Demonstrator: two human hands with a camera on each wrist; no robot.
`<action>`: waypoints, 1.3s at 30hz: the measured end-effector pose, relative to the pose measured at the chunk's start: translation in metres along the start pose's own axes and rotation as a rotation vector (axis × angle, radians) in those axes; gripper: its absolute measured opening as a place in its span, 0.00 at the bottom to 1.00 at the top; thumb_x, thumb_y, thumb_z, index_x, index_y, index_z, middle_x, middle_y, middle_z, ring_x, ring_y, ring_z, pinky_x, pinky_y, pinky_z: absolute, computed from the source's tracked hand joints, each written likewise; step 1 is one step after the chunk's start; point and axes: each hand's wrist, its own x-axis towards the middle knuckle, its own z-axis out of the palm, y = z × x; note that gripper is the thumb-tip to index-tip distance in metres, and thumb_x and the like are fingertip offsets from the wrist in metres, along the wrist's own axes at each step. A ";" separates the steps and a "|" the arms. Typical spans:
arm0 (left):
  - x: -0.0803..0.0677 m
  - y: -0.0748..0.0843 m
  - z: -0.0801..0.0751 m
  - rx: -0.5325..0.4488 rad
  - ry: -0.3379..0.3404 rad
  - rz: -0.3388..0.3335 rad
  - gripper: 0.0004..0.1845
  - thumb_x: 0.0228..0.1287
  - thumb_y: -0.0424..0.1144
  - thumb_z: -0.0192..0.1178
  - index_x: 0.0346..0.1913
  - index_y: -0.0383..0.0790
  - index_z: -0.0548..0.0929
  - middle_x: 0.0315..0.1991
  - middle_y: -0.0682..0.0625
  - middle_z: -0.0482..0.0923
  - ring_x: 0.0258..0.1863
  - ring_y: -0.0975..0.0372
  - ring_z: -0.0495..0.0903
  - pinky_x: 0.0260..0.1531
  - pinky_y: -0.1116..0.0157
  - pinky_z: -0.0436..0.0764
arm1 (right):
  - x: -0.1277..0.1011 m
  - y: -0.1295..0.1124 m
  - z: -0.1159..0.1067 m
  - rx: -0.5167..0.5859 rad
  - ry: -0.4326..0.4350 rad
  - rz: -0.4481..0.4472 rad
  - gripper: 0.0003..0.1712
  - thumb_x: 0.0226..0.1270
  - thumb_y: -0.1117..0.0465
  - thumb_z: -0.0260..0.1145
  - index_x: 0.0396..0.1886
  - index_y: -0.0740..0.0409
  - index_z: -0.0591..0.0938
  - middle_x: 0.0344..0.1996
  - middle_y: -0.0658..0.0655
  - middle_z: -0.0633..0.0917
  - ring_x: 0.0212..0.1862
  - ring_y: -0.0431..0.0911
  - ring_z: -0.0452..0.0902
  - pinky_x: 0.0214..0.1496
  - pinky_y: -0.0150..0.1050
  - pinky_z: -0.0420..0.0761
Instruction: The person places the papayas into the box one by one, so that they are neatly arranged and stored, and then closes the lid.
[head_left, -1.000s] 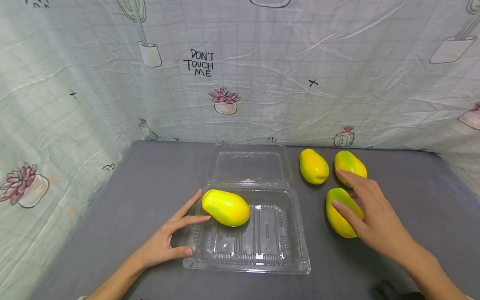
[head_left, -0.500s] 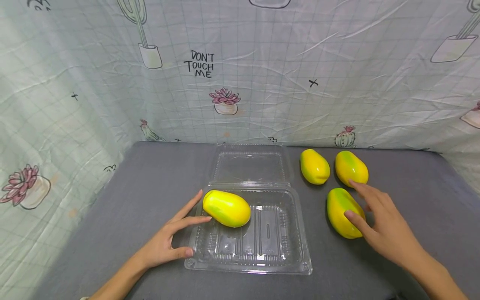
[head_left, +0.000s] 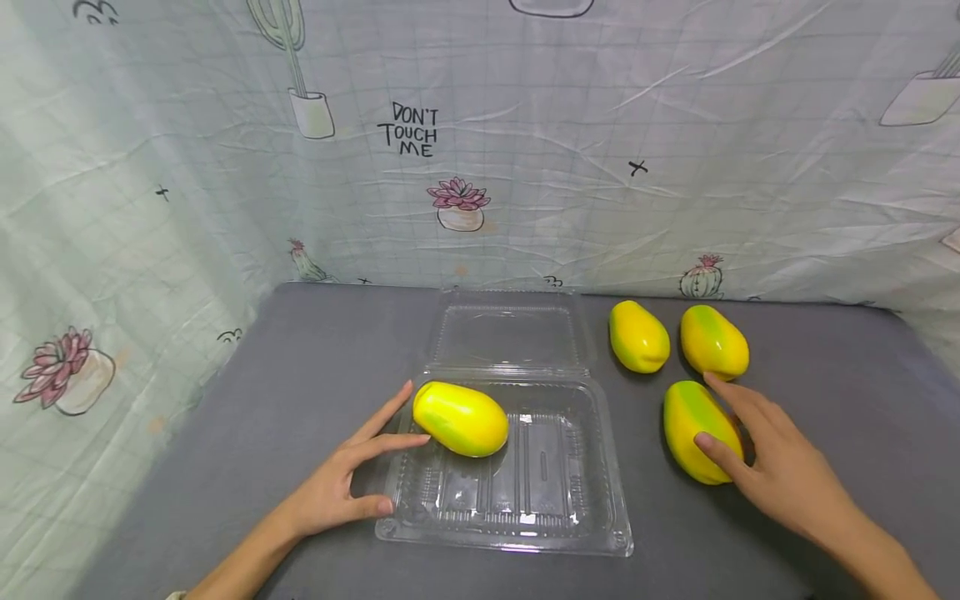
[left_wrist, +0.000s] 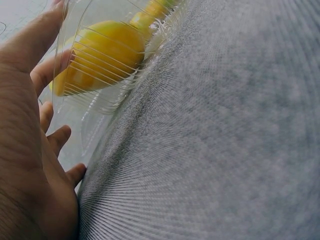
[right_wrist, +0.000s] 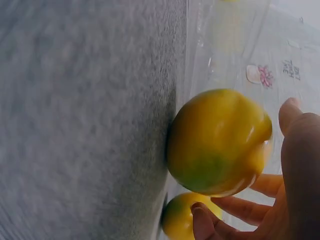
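Note:
A clear plastic clamshell box [head_left: 607,517] lies open at the table's middle, its lid [head_left: 510,333] folded back. One yellow-green mango [head_left: 460,418] lies in the box's far left corner, seen through the plastic wall [left_wrist: 100,55]. My left hand [head_left: 378,467] rests flat on the table against the box's left rim, fingers straight, the index tip by that mango. My right hand [head_left: 731,425] is spread over the nearest loose mango [head_left: 693,425], the thumb touching its side. In the right wrist view the thumb and fingers [right_wrist: 235,210] flank this mango [right_wrist: 217,142] without closing on it.
Two more mangoes [head_left: 638,336] [head_left: 714,342] lie side by side behind the right hand, near the back edge. The grey table [head_left: 315,367] is walled at the back and left by a printed cloth [head_left: 525,167].
My right hand has drawn back from the far right mango and settled over the nearest one. The left hand and the mango in the box have stayed put.

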 end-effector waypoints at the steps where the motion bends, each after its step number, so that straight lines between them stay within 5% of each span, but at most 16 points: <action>1: 0.000 0.000 0.000 -0.004 -0.001 0.001 0.30 0.58 0.52 0.56 0.58 0.36 0.70 0.66 0.30 0.41 0.64 0.38 0.42 0.43 0.31 0.52 | 0.000 0.001 0.000 -0.001 -0.009 0.006 0.39 0.58 0.49 0.63 0.67 0.42 0.57 0.58 0.61 0.66 0.54 0.58 0.61 0.39 0.61 0.64; 5: 0.000 -0.001 0.001 -0.007 0.004 0.009 0.29 0.58 0.52 0.56 0.58 0.37 0.70 0.65 0.29 0.41 0.63 0.37 0.42 0.42 0.30 0.52 | -0.001 0.004 -0.001 -0.042 -0.028 0.005 0.38 0.58 0.48 0.62 0.67 0.39 0.57 0.55 0.57 0.69 0.39 0.48 0.71 0.29 0.49 0.70; 9: 0.000 0.000 0.001 -0.008 0.002 0.008 0.29 0.58 0.51 0.56 0.58 0.37 0.70 0.65 0.29 0.41 0.63 0.37 0.43 0.42 0.30 0.52 | -0.003 0.008 0.000 -0.069 -0.036 -0.007 0.38 0.57 0.49 0.63 0.66 0.38 0.58 0.52 0.53 0.71 0.24 0.37 0.64 0.22 0.34 0.62; 13: 0.000 0.001 0.001 -0.014 -0.002 0.011 0.29 0.58 0.51 0.56 0.58 0.37 0.70 0.65 0.28 0.41 0.63 0.37 0.43 0.42 0.31 0.52 | -0.004 0.011 0.001 -0.055 -0.054 -0.012 0.37 0.57 0.49 0.63 0.66 0.39 0.59 0.50 0.52 0.72 0.24 0.36 0.64 0.21 0.32 0.62; 20: -0.001 0.001 0.000 0.019 0.002 -0.012 0.30 0.58 0.54 0.55 0.58 0.38 0.71 0.66 0.29 0.42 0.63 0.38 0.44 0.57 0.47 0.54 | -0.003 0.012 0.002 -0.001 -0.064 -0.041 0.38 0.56 0.52 0.65 0.66 0.37 0.60 0.50 0.48 0.72 0.26 0.35 0.64 0.23 0.31 0.63; 27: 0.000 0.000 0.001 -0.002 0.002 0.000 0.30 0.58 0.53 0.55 0.58 0.35 0.71 0.66 0.29 0.41 0.63 0.37 0.43 0.50 0.37 0.53 | -0.001 0.013 0.001 0.034 -0.079 -0.077 0.40 0.54 0.54 0.67 0.66 0.38 0.60 0.50 0.44 0.72 0.30 0.36 0.65 0.25 0.31 0.65; 39: 0.001 0.000 0.000 0.012 0.006 0.012 0.30 0.58 0.52 0.56 0.57 0.35 0.71 0.65 0.28 0.42 0.63 0.37 0.44 0.58 0.49 0.53 | -0.001 0.018 -0.002 0.124 -0.163 -0.042 0.40 0.55 0.55 0.67 0.66 0.38 0.60 0.41 0.41 0.72 0.21 0.36 0.67 0.22 0.31 0.65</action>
